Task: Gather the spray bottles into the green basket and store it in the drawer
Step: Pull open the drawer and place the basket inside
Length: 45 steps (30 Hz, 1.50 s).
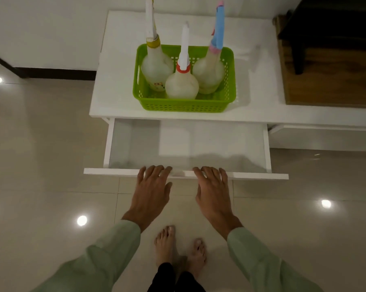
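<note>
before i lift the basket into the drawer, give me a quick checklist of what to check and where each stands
1. All bottles in the green basket: ok, the yellow-collar bottle, red-collar bottle and blue-trigger bottle all stand inside it.
2. Drawer pulled open: ok.
3. Drawer interior free of items: ok, nothing visible inside.
4. Hands free to grab: ok, left hand and right hand only rest on the drawer front, holding nothing.
5. Bottles upright and stable: ok for now, but they are tall.
6. Drawer deep enough to close over the tall bottles: cannot tell.
</note>
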Each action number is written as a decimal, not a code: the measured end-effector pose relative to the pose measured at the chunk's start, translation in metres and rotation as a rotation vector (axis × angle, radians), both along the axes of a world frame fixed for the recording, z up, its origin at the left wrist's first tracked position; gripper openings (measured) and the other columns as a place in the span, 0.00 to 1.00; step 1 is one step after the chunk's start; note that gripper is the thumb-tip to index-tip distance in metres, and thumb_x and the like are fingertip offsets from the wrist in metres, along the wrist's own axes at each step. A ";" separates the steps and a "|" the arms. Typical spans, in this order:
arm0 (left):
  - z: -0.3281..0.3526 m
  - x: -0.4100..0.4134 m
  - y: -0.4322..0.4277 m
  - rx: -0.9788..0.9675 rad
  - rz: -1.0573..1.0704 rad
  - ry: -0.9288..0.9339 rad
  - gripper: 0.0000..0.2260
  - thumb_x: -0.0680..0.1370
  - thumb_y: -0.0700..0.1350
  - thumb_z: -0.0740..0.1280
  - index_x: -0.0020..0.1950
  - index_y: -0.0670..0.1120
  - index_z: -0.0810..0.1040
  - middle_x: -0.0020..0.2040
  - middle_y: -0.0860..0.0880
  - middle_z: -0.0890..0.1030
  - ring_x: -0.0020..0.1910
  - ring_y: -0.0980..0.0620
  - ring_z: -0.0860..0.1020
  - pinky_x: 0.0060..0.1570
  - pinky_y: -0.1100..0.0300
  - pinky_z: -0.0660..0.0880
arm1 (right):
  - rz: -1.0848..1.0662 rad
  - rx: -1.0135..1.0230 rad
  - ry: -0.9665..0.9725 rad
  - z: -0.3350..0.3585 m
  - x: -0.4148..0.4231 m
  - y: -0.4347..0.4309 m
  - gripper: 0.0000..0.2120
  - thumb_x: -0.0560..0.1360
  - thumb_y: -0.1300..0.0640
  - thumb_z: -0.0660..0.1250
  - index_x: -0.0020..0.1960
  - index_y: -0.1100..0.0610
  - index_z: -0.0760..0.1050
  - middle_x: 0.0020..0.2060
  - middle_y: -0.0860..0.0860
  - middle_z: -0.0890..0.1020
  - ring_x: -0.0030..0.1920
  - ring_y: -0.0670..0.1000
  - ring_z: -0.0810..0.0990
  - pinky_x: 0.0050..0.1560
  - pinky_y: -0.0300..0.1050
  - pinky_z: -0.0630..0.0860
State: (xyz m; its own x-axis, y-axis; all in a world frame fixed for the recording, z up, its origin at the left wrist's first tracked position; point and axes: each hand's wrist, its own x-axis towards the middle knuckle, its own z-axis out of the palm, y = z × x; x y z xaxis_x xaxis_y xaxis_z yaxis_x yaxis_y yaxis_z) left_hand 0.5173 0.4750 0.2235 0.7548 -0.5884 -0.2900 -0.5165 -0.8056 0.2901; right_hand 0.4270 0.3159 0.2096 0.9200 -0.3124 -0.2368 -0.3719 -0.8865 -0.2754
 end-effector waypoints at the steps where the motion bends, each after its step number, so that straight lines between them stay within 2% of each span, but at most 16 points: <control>1: 0.000 -0.006 0.003 -0.002 0.008 -0.007 0.19 0.80 0.46 0.63 0.71 0.48 0.71 0.67 0.49 0.76 0.69 0.48 0.71 0.74 0.47 0.60 | -0.008 -0.004 -0.011 0.000 -0.006 0.003 0.25 0.72 0.66 0.69 0.68 0.54 0.75 0.60 0.52 0.80 0.63 0.56 0.76 0.75 0.59 0.62; 7: -0.012 -0.039 0.024 -0.024 0.061 -0.056 0.18 0.74 0.35 0.69 0.62 0.49 0.80 0.57 0.49 0.82 0.59 0.48 0.79 0.64 0.47 0.70 | -0.010 -0.010 -0.026 -0.008 -0.046 0.020 0.23 0.71 0.67 0.69 0.65 0.54 0.78 0.56 0.51 0.80 0.59 0.55 0.78 0.68 0.57 0.69; 16: -0.008 -0.063 0.045 -0.022 0.042 0.045 0.20 0.72 0.35 0.72 0.62 0.50 0.80 0.56 0.51 0.83 0.58 0.48 0.79 0.62 0.49 0.73 | -0.029 0.077 0.023 0.004 -0.066 0.028 0.21 0.70 0.67 0.71 0.60 0.53 0.83 0.52 0.50 0.83 0.53 0.55 0.81 0.58 0.53 0.76; 18: -0.002 -0.060 0.045 -0.039 0.045 0.086 0.20 0.75 0.37 0.69 0.66 0.50 0.77 0.60 0.51 0.81 0.62 0.48 0.77 0.65 0.50 0.70 | -0.004 0.173 0.074 0.010 -0.063 0.024 0.22 0.74 0.60 0.69 0.68 0.51 0.78 0.59 0.50 0.81 0.61 0.54 0.78 0.64 0.52 0.72; 20: 0.009 -0.050 0.041 -0.103 0.076 0.096 0.20 0.77 0.39 0.67 0.69 0.49 0.74 0.64 0.49 0.80 0.65 0.48 0.76 0.67 0.50 0.69 | -0.003 0.289 0.114 0.021 -0.054 0.017 0.29 0.75 0.48 0.69 0.76 0.47 0.68 0.70 0.48 0.73 0.71 0.51 0.70 0.71 0.49 0.66; 23: 0.039 -0.018 0.024 -0.273 0.163 0.033 0.21 0.79 0.41 0.67 0.71 0.47 0.71 0.67 0.46 0.77 0.67 0.46 0.74 0.67 0.50 0.68 | -0.152 0.428 -0.087 0.046 -0.022 0.003 0.33 0.75 0.40 0.69 0.77 0.45 0.64 0.75 0.46 0.66 0.75 0.48 0.64 0.73 0.49 0.65; 26: 0.073 0.033 -0.005 -0.461 0.294 -0.010 0.20 0.79 0.43 0.65 0.72 0.47 0.69 0.70 0.47 0.74 0.69 0.48 0.71 0.69 0.51 0.67 | -0.324 0.486 -0.402 0.072 0.026 -0.017 0.27 0.77 0.47 0.70 0.73 0.51 0.69 0.70 0.49 0.71 0.72 0.50 0.70 0.70 0.56 0.73; 29: 0.095 0.088 -0.033 -0.608 0.442 -0.119 0.21 0.78 0.43 0.65 0.71 0.46 0.69 0.70 0.46 0.72 0.69 0.47 0.70 0.68 0.51 0.68 | -0.430 0.460 -0.557 0.091 0.077 -0.043 0.25 0.78 0.52 0.70 0.73 0.56 0.69 0.68 0.51 0.72 0.70 0.52 0.72 0.67 0.56 0.74; 31: 0.099 0.122 -0.047 -0.658 0.520 -0.153 0.23 0.77 0.43 0.65 0.72 0.45 0.66 0.71 0.46 0.71 0.68 0.46 0.70 0.67 0.51 0.67 | -0.478 0.419 -0.574 0.095 0.107 -0.060 0.28 0.78 0.52 0.70 0.74 0.58 0.66 0.70 0.53 0.70 0.71 0.53 0.70 0.68 0.51 0.71; 34: 0.091 0.163 -0.061 -0.654 0.655 -0.063 0.28 0.77 0.43 0.66 0.75 0.44 0.61 0.74 0.46 0.67 0.71 0.45 0.67 0.70 0.49 0.66 | -0.570 0.398 -0.562 0.092 0.143 -0.080 0.30 0.78 0.54 0.69 0.76 0.58 0.62 0.72 0.55 0.67 0.72 0.55 0.67 0.65 0.43 0.65; 37: 0.076 0.192 -0.069 -0.592 0.790 0.089 0.31 0.77 0.43 0.66 0.77 0.44 0.57 0.75 0.46 0.66 0.73 0.44 0.65 0.71 0.47 0.64 | -0.716 0.479 -0.487 0.086 0.172 -0.098 0.33 0.78 0.56 0.68 0.78 0.57 0.58 0.75 0.55 0.66 0.73 0.57 0.68 0.69 0.47 0.67; 39: 0.067 0.202 -0.071 -0.561 0.831 0.168 0.31 0.77 0.42 0.65 0.78 0.48 0.57 0.74 0.47 0.69 0.72 0.44 0.66 0.70 0.45 0.65 | -0.804 0.567 -0.410 0.082 0.184 -0.109 0.31 0.77 0.58 0.67 0.78 0.55 0.61 0.71 0.55 0.72 0.69 0.58 0.73 0.68 0.52 0.72; 40: 0.063 0.206 -0.070 -0.539 0.839 0.190 0.31 0.76 0.41 0.65 0.78 0.50 0.58 0.73 0.47 0.71 0.71 0.43 0.67 0.69 0.44 0.66 | -0.821 0.591 -0.377 0.080 0.188 -0.113 0.27 0.76 0.60 0.65 0.75 0.53 0.65 0.64 0.54 0.77 0.64 0.59 0.77 0.63 0.53 0.75; 42: 0.057 0.211 -0.069 -0.510 0.835 0.220 0.30 0.76 0.38 0.63 0.77 0.52 0.62 0.67 0.46 0.77 0.67 0.42 0.71 0.66 0.43 0.70 | -0.824 0.583 -0.330 0.077 0.194 -0.119 0.19 0.73 0.63 0.62 0.62 0.51 0.75 0.48 0.52 0.81 0.54 0.62 0.80 0.50 0.53 0.78; 43: 0.055 0.213 -0.069 -0.509 0.829 0.231 0.29 0.75 0.37 0.62 0.75 0.53 0.66 0.63 0.45 0.79 0.63 0.40 0.74 0.63 0.42 0.73 | -0.835 0.574 -0.319 0.077 0.195 -0.121 0.17 0.72 0.64 0.59 0.55 0.50 0.77 0.44 0.54 0.80 0.52 0.64 0.80 0.46 0.52 0.77; 45: 0.054 0.213 -0.068 -0.519 0.825 0.236 0.27 0.73 0.36 0.59 0.72 0.52 0.71 0.55 0.43 0.82 0.57 0.36 0.78 0.56 0.41 0.77 | -0.860 0.585 -0.319 0.078 0.195 -0.125 0.16 0.70 0.65 0.57 0.46 0.48 0.77 0.43 0.58 0.81 0.51 0.66 0.80 0.47 0.56 0.80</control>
